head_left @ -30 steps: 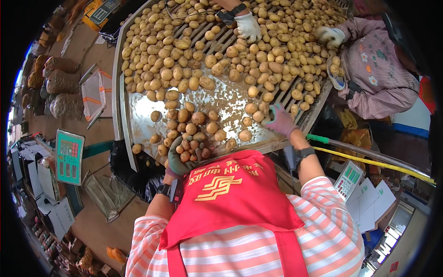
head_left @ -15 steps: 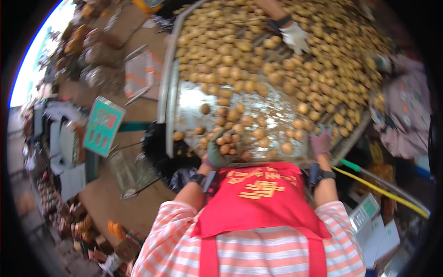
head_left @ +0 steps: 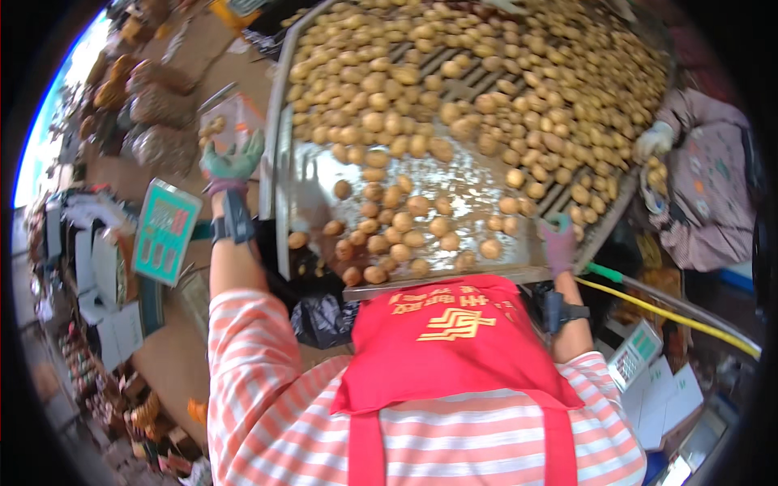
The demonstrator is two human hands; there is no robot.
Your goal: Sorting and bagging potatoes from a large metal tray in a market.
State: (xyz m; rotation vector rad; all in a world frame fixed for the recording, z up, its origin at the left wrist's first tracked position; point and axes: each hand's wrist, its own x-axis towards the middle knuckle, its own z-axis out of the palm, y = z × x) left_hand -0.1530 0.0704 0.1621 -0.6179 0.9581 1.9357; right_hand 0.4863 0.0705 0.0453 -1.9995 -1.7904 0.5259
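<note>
My left hand (head_left: 232, 162), in a green and purple glove, is stretched out past the left rim of a metal sorting table (head_left: 285, 186). Its fingers are spread. Just beyond the fingertips are a few potatoes (head_left: 212, 130), apart from the palm, over a pale bag or box with orange stripes (head_left: 243, 113). My right hand (head_left: 557, 243), gloved alike, is at the table's near right edge beside loose potatoes (head_left: 509, 205); its fingers are parted and nothing shows in them. Several potatoes (head_left: 403, 221) lie on the shiny metal between my hands.
A big heap of potatoes (head_left: 567, 105) covers the far side and dark slats. At the right, another person's white-gloved hand (head_left: 653, 142) touches the table's edge. A green-and-white scale display (head_left: 168, 231) stands left, another (head_left: 634, 355) lower right. A yellow pole (head_left: 664, 312) slants nearby.
My left hand has swung from the near potatoes to the left, out over the rim, and opened; potatoes it held are now beyond its fingers. The far white-gloved hand has moved away.
</note>
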